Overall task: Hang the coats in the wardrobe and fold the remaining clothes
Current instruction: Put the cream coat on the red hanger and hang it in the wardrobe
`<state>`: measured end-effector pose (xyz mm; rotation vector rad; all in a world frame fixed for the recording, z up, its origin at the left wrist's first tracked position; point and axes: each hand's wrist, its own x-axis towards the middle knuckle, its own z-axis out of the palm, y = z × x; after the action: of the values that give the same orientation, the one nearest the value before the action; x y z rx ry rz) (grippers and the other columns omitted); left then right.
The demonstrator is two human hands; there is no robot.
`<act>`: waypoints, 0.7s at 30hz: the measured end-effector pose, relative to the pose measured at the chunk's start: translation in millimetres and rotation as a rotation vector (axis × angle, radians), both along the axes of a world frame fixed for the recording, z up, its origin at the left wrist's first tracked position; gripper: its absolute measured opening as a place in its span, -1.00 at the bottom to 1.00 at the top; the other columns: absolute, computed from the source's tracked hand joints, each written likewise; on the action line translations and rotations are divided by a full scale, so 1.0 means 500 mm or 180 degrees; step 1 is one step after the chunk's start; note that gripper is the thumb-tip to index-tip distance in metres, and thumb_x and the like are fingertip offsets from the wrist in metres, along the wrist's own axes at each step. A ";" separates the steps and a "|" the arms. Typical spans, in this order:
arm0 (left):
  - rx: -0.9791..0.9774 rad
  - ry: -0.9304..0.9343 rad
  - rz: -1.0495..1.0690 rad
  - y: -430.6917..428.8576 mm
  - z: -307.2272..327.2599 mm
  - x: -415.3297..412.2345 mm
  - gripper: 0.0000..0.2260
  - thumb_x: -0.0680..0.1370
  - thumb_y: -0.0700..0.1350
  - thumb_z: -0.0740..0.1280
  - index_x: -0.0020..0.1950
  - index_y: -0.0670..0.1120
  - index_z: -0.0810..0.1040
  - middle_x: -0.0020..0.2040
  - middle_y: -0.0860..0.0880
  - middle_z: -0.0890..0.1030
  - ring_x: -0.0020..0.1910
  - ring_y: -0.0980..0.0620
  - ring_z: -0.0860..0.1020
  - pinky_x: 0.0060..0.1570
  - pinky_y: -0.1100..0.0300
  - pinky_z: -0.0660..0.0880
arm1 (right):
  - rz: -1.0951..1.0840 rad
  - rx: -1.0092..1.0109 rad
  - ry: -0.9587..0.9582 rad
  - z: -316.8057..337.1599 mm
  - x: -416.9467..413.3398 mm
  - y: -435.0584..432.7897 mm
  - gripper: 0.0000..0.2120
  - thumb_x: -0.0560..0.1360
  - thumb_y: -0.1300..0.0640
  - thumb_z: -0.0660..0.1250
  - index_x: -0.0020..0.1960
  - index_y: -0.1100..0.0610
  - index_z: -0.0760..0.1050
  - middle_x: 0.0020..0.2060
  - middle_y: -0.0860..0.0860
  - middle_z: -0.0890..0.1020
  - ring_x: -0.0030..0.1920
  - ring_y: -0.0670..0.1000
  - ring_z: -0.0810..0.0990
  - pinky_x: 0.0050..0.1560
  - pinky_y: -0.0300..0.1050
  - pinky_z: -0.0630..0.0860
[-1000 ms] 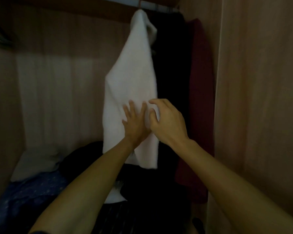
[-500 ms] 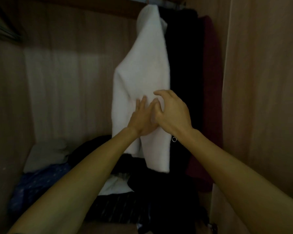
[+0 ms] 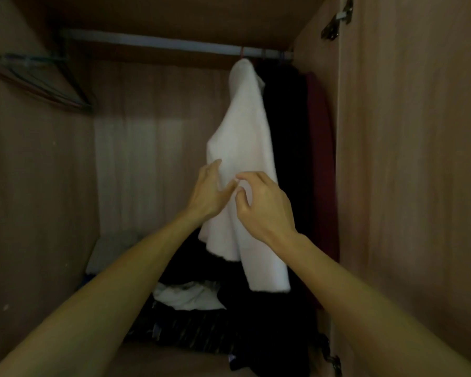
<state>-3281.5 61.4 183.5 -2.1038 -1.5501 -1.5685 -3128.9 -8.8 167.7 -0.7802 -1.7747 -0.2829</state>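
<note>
white coat (image 3: 242, 148) is hanging off the rail (image 3: 158, 45) in the wardrobe (image 3: 408, 186) next to a black one (image 3: 288, 148), left hand (image 3: 208, 193) flat on it with fingers spread loose, right hand (image 3: 265, 206) curled like it's pinching the fabric, can't tell for sure

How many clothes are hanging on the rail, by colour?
White coat: 1
Black garment: 1, maybe more, too dark to tell
Dark red garment: 1
Total: 3 that can be told apart
</note>
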 end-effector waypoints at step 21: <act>-0.0964 -0.0967 -0.1304 0.243 0.115 0.189 -0.03 0.27 0.50 0.23 0.53 0.11 -0.06 0.48 -0.16 0.21 0.40 -0.16 0.30 0.34 -0.07 0.31 | -0.1139 0.0118 -0.0110 0.027 0.036 0.102 -0.73 0.54 0.15 0.22 0.20 0.14 0.51 0.00 0.05 0.59 -0.16 0.03 0.57 -0.22 0.01 0.55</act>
<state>-3187.1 182.7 240.8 -2.5803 -1.6050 -1.9704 -3110.8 42.4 181.2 -1.0710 -1.6503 -0.5676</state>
